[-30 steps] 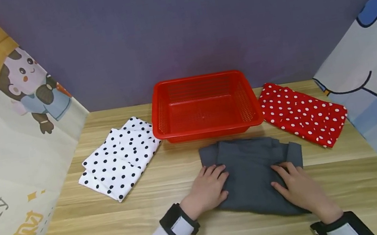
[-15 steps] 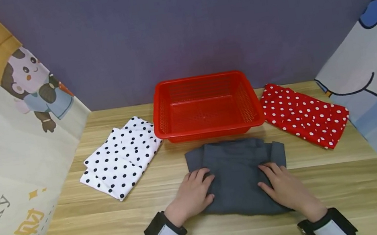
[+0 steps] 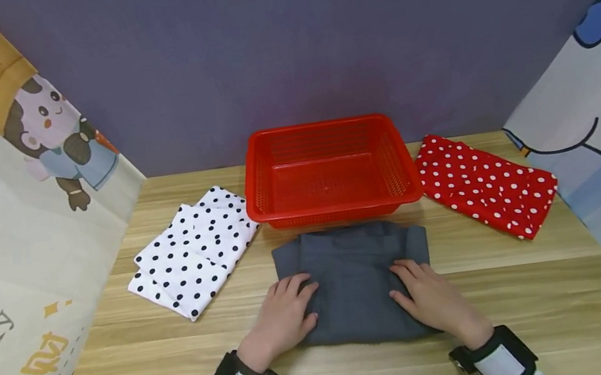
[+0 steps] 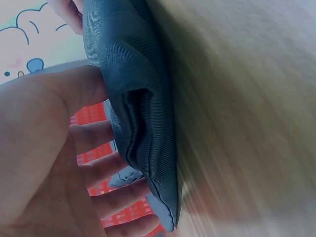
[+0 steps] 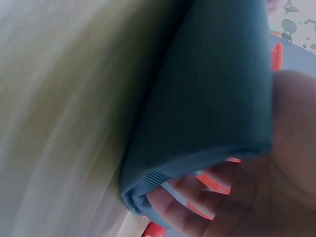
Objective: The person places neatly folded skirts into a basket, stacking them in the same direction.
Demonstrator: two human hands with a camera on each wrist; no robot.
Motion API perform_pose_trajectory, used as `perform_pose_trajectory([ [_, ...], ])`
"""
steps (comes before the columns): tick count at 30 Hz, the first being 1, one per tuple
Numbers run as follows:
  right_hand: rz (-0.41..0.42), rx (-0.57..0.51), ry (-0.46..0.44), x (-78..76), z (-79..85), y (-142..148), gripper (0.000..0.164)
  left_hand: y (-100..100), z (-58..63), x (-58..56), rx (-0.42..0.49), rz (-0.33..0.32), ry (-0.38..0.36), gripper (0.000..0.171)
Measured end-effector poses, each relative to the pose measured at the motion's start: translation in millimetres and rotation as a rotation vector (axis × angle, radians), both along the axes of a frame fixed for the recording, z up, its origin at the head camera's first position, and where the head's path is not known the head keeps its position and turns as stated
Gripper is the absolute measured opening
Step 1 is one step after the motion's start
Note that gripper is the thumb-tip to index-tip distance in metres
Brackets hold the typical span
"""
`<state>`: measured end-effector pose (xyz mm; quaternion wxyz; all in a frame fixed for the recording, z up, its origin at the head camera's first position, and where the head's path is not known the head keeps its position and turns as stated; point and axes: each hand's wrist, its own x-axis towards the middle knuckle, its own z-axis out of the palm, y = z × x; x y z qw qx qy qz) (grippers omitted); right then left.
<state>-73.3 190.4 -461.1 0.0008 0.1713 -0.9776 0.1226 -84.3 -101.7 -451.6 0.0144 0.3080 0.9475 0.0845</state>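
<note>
A folded dark grey piece of clothing [image 3: 358,302] lies flat on the wooden table in the head view, just in front of the red basket. My left hand [image 3: 280,317] rests on its left side with relaxed, spread fingers. On the opposite side my right hand [image 3: 435,300] lies over the edge, fingertips on the top layer. In the left wrist view the fingertips touch the cloth [image 4: 133,64], whose side shows an open fold. The right wrist view has the thumb and fingers against the rounded corner of the cloth [image 5: 207,94].
The red plastic basket [image 3: 334,215] stands at the back against a dark wall. To its left lies a folded white cloth with black dots [image 3: 189,262]; to its right, a folded red cloth with white dots [image 3: 487,185]. Printed curtains [image 3: 21,268] border both sides.
Both hands have slid the grey clothing leftward across the table, bringing it in front of the basket. It also sits a little straighter. The basket and the dotted cloths have stayed in place.
</note>
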Motion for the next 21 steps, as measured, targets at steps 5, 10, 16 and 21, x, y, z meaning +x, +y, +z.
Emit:
perform_pose_trajectory([
  [5, 0.026, -0.002, 0.028, -2.4, -2.4, -7.2, 0.049, -8.6, -0.9, 1.7, 0.015, 0.023, 0.002, 0.048],
  [10, 0.043, -0.003, 0.021, -4.5, -3.0, -13.8, 0.052, -15.5, 0.0, 4.2, 0.035, 0.049, 0.016, 0.048],
  [16, 0.027, -0.011, -0.007, -5.3, -0.6, -18.0, 0.053, -19.2, 1.6, 2.9, 0.068, 0.054, 0.049, 0.046],
  [21, -0.018, -0.039, -0.026, -6.4, 6.9, -20.6, 0.053, -17.7, 4.1, -2.6, 0.113, 0.077, 0.102, 0.04],
])
